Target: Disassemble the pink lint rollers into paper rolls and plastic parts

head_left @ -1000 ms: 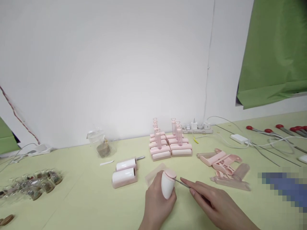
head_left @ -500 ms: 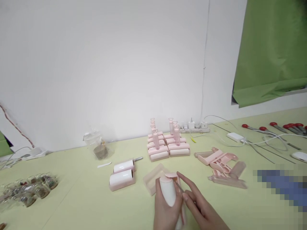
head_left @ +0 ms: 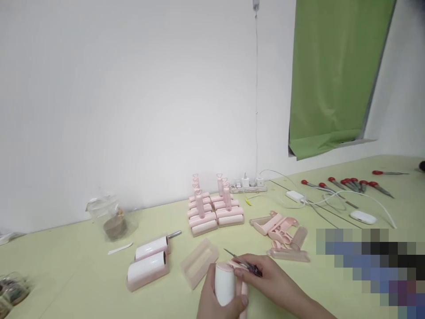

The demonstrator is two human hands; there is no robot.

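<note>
My left hand [head_left: 215, 296] bare, fingers [head_left: 209, 280] slender. My right hand [head_left: 268, 275] bare too, same slim build; wrist [head_left: 292, 290] and visible forearm [head_left: 310, 306] bare, smooth in outline. Nails too small to judge.

"What stands behind the table [head_left: 89, 283]?"

"A plain white wall [head_left: 133, 88], with a thin pale cord [head_left: 256, 88] hanging down it."

"And over on the right?"

"A green cloth [head_left: 335, 79] with a creased lower edge, perhaps covering a window; what lies behind it is hidden."

"The table's colour?"

"Pale yellow-green, set along the wall in soft light."
</note>
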